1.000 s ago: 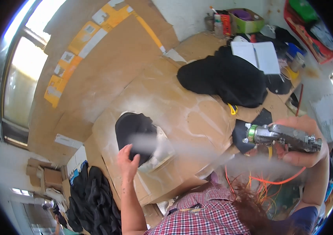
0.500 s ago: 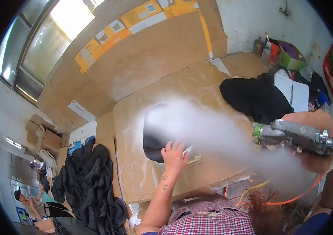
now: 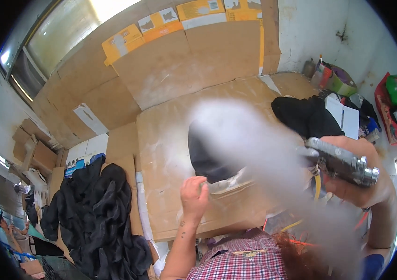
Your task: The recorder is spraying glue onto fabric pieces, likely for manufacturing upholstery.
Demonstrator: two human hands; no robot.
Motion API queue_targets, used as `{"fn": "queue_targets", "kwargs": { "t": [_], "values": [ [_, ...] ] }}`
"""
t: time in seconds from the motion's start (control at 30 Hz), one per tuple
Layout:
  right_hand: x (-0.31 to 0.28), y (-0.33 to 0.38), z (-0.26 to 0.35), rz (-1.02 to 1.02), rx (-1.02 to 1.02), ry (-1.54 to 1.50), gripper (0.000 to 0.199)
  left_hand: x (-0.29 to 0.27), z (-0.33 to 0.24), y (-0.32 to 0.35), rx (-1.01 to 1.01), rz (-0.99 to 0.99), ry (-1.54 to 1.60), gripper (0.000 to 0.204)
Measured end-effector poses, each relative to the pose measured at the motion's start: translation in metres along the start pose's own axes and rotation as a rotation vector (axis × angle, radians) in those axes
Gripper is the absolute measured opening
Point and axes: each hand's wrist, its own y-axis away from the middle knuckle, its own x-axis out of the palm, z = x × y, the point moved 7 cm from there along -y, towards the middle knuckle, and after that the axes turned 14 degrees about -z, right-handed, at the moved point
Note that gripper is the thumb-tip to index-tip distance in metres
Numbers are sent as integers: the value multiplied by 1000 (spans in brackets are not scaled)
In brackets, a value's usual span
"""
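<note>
My right hand [image 3: 371, 148] grips a metal spray gun [image 3: 343, 161] at the right, its nozzle end pointing left. White mist [image 3: 254, 135] spreads over the cardboard-covered table [image 3: 166, 205] and hides much of what is under it. A black piece of fabric [image 3: 205, 158] lies there, its right and upper parts veiled by the mist. At its lower left corner is my left hand [image 3: 194, 196], fingers curled and thumb close, the fingertips seeming to pinch the edge.
A heap of black fabric [image 3: 95, 205] hangs at the left. More black cloth [image 3: 303, 114] and an open notebook [image 3: 343, 114] lie at the back right, near a green box [image 3: 343, 84]. Cardboard sheets [image 3: 198, 56] line the wall. An orange hose [image 3: 303, 242] runs below. A person [image 3: 14, 231] is far left.
My left hand has shifted from on top of the black fabric to its lower left corner, its fingers curling. The fabric sits farther right. The spray gun moved slightly left, and mist still covers the table.
</note>
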Motion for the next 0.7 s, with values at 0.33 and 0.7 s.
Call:
{"fn": "queue_targets", "kwargs": {
  "t": [0.33, 0.7],
  "values": [
    [8, 82, 38, -462, 334, 163, 60, -95, 105, 41, -243, -28, 4, 13],
    [115, 67, 112, -159, 189, 164, 58, -106, 127, 53, -174, -23, 103, 12]
  ]
}}
